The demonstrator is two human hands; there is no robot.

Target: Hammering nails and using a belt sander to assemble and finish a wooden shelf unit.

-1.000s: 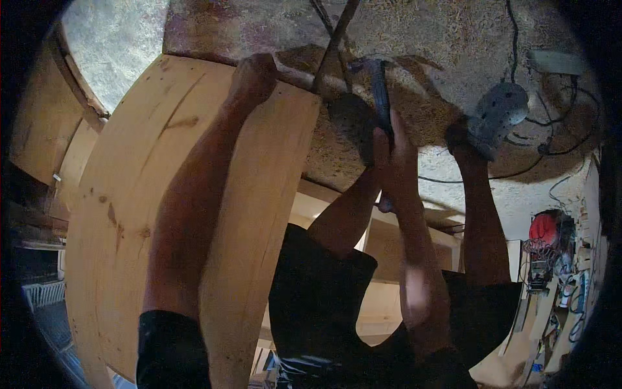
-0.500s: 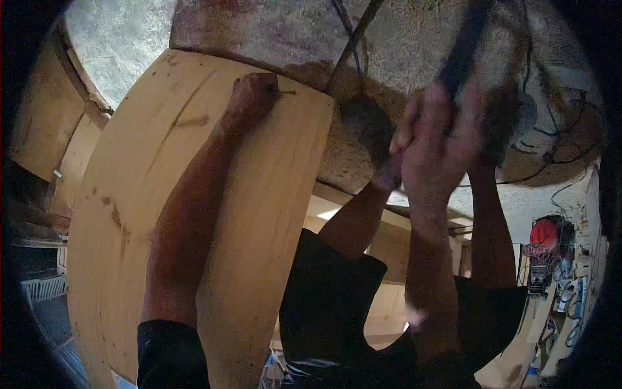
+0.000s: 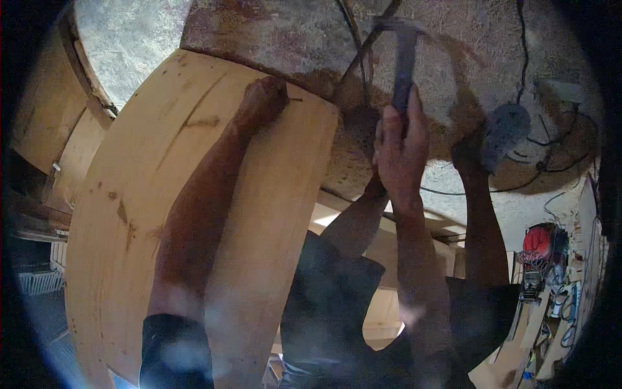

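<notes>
A broad pale wooden board (image 3: 259, 214) with dark knots and streaks lies under my left forearm. Close to its far right corner, my left hand (image 3: 264, 100) rests on the wood, fingers closed around a thin nail (image 3: 296, 99) whose end pokes out to the right. My right hand (image 3: 402, 152) grips a hammer (image 3: 405, 61) by its handle, out to the right of the board. The hammer's head points away from me and is a little blurred; the lower handle is hidden in my palm.
Beyond the board is a rough, stained floor (image 3: 447, 39) with a black cable (image 3: 522, 52) across it. My bare legs and dark shorts (image 3: 330, 292) are beside the board. Tools and a red object (image 3: 539, 241) lie at right; wooden panels (image 3: 45, 110) stand left.
My right hand has shifted left with the hammer, which now shows more plainly. My left hand stays at the nail; the whole view has moved slightly.
</notes>
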